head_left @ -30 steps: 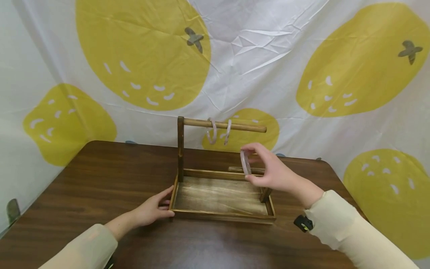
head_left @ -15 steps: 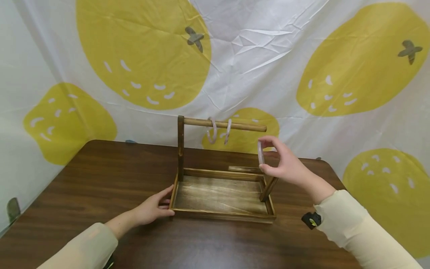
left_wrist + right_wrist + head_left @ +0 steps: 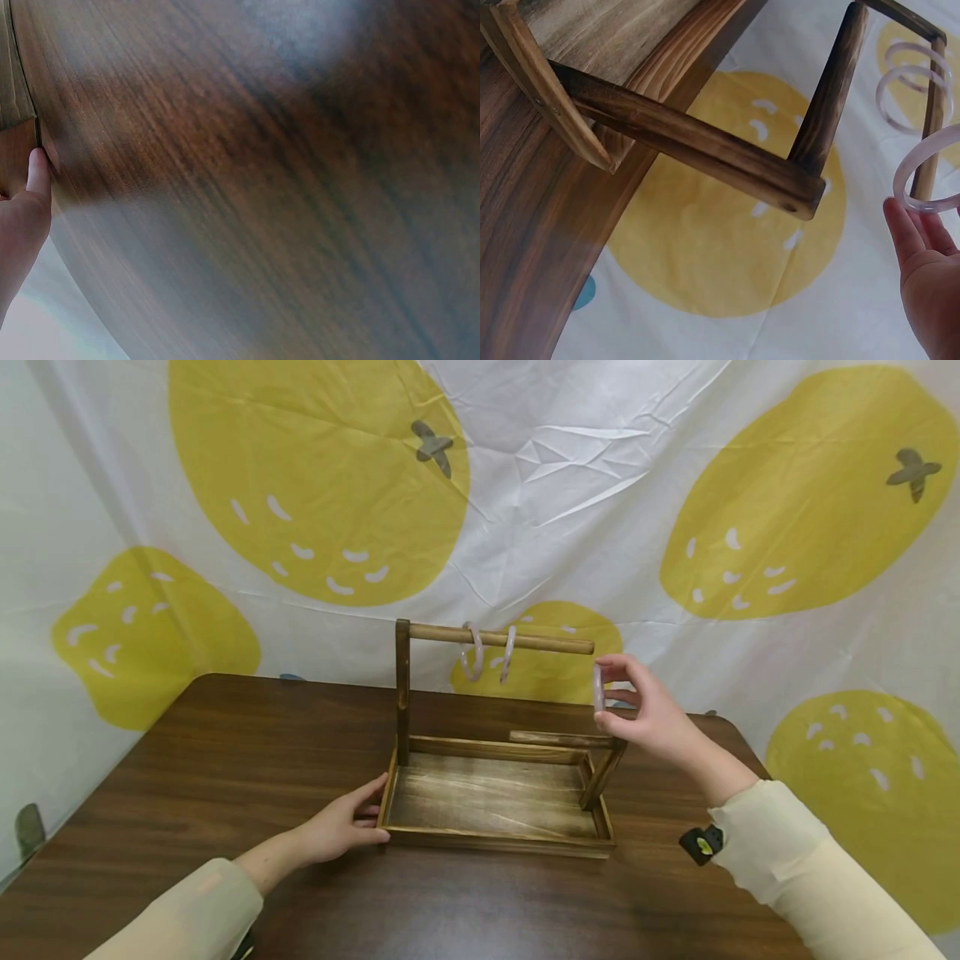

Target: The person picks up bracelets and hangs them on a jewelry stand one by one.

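A wooden jewellery stand with a shallow tray base (image 3: 495,842) stands on the table. Two pale pink bangles, one on the left (image 3: 478,653) and one on the right (image 3: 507,656), hang from its upper bar (image 3: 558,643). My right hand (image 3: 651,706) pinches a third pale bangle (image 3: 598,687) upright between thumb and fingers, just beyond the bar's free end. In the right wrist view, that bangle (image 3: 906,176) overlaps the bar's end. My left hand (image 3: 341,829) holds the tray's left end, with the thumb at the front corner and other fingers partly hidden.
A lower, shorter bar (image 3: 558,739) juts leftward from the right post (image 3: 603,774), below my right hand. The dark wood table (image 3: 480,910) ends at a back edge close to a white curtain (image 3: 555,527) printed with yellow lemons.
My right hand has moved right and upward with the bangle, from below the upper bar to past its free end. The left hand and both hanging bangles have stayed put.
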A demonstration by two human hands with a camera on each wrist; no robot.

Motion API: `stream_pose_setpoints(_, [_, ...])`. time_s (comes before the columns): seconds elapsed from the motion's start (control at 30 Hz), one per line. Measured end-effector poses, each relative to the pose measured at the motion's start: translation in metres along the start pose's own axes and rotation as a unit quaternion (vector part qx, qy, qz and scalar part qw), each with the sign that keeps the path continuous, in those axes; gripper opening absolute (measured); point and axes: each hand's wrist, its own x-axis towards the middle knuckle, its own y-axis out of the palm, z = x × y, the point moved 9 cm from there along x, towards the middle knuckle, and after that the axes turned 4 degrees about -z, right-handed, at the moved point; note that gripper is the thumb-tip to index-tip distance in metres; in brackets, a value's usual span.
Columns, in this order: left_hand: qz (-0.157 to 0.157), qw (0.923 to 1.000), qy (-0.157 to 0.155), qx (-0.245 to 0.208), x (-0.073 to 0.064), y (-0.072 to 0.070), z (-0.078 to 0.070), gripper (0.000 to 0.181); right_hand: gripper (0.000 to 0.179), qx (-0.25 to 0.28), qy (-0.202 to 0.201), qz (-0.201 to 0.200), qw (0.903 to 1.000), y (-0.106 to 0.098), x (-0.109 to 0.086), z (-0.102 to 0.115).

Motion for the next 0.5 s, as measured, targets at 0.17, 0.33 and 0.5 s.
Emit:
stream_pose_setpoints(0.17, [0.000, 1.0000, 0.001, 0.003, 0.000, 0.000, -0.001, 0.089, 0.057, 0.007, 0.008, -0.009, 0.9999, -0.004, 0.001, -0.006])
stream_pose_setpoints(0.33, [0.001, 1.0000, -0.001, 0.003, 0.000, 0.000, 0.000, 0.088, 0.056, 0.010, 0.018, -0.019, 0.9996, -0.008, 0.004, -0.015])
stream_pose_setpoints(0.5, [0.001, 1.0000, 0.000, 0.008, 0.000, 0.000, -0.001, 0.088, 0.056, 0.021, 0.004, -0.035, 0.9992, -0.012, 0.009, -0.018])
